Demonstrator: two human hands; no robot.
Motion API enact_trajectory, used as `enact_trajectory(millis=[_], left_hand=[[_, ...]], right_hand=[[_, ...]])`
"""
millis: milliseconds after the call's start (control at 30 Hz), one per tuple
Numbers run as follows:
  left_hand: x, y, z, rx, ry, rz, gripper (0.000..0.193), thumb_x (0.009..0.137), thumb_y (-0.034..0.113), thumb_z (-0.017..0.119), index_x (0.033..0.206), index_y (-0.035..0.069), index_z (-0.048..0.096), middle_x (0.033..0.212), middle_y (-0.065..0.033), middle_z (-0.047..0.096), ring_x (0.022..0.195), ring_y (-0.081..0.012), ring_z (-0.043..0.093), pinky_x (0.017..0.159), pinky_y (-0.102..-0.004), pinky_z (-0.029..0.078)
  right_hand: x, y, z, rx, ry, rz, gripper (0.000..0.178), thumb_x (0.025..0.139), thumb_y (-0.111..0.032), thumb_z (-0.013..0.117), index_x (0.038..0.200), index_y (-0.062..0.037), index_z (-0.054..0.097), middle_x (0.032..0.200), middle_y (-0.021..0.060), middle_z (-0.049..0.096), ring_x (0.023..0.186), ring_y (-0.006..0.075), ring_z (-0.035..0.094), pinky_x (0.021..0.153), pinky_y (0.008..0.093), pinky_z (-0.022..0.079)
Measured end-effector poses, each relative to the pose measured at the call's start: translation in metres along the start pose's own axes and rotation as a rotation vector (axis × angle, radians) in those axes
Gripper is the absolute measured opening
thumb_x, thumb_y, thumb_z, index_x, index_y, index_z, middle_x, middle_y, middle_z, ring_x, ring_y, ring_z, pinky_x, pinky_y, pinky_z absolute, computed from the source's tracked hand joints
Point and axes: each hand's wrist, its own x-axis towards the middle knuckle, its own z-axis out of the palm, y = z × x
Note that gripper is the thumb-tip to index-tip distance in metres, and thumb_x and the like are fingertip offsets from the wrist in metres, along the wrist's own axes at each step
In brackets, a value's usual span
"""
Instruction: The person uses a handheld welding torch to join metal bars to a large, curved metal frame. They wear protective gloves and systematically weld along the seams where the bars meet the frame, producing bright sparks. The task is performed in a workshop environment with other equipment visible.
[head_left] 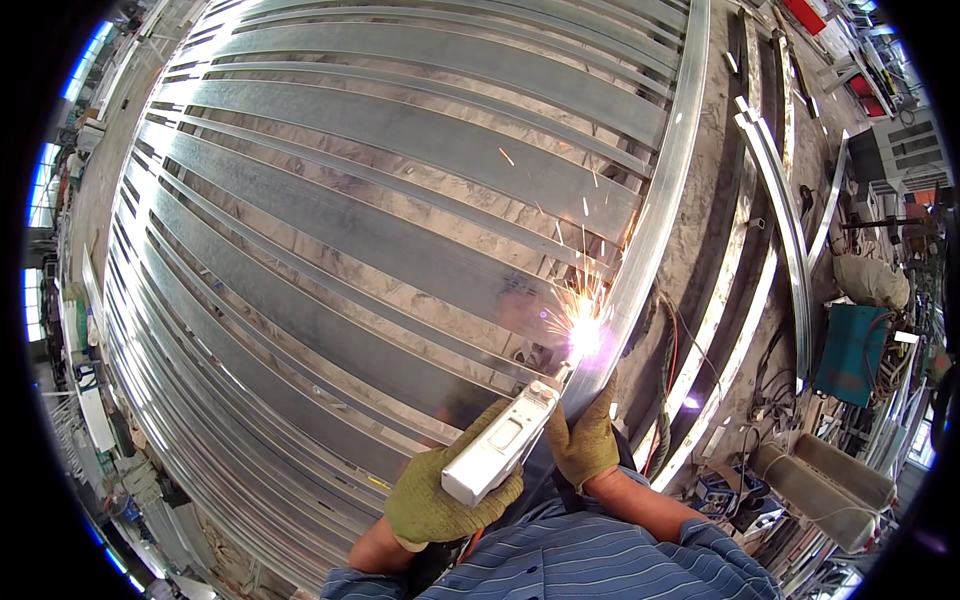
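Observation:
My left hand, in a yellow-green work glove, is closed around a white boxy handheld welding gun. A bright arc throws sparks at the gun's tip, where a flat crossbar meets the long side rail of a metal frame. Glare hides the joint itself. My right hand, gloved alike, grips the near end of that rail, thumb and fingers on either side. The frame has several parallel wide and narrow bars running leftward from the rail.
Long metal bars lie right of the frame, beside loose shiny profiles. Cables run along the floor near my right hand. Farther right stand a teal box and a beige trough-shaped piece. Dusty floor shows between the crossbars.

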Motion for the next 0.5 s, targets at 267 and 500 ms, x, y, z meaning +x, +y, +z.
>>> enact_trajectory(millis=[267, 500], left_hand=[[-0.003, 0.000, 0.000, -0.008, -0.018, -0.034, 0.071, 0.092, 0.023, 0.087, 0.156, 0.010, 0.059, 0.109, -0.0084, 0.082, 0.091, -0.0205, 0.080, 0.081, -0.0338, 0.063], [-0.005, -0.003, 0.002, -0.049, -0.019, -0.020, 0.072, 0.093, 0.023, 0.086, 0.158, 0.009, 0.056, 0.110, -0.0091, 0.081, 0.090, -0.0215, 0.080, 0.080, -0.0336, 0.062]], right_hand=[[-0.001, -0.013, -0.004, 0.070, -0.041, 0.129, 0.115, 0.100, -0.039, 0.073, 0.166, 0.0164, -0.004, 0.144, 0.0414, 0.055, 0.130, 0.0493, 0.063, 0.110, 0.0476, 0.052], [-0.001, -0.010, -0.004, 0.003, -0.023, 0.061, 0.115, 0.101, -0.038, 0.073, 0.164, 0.0193, -0.003, 0.146, 0.0400, 0.055, 0.132, 0.0491, 0.062, 0.112, 0.0466, 0.050]])
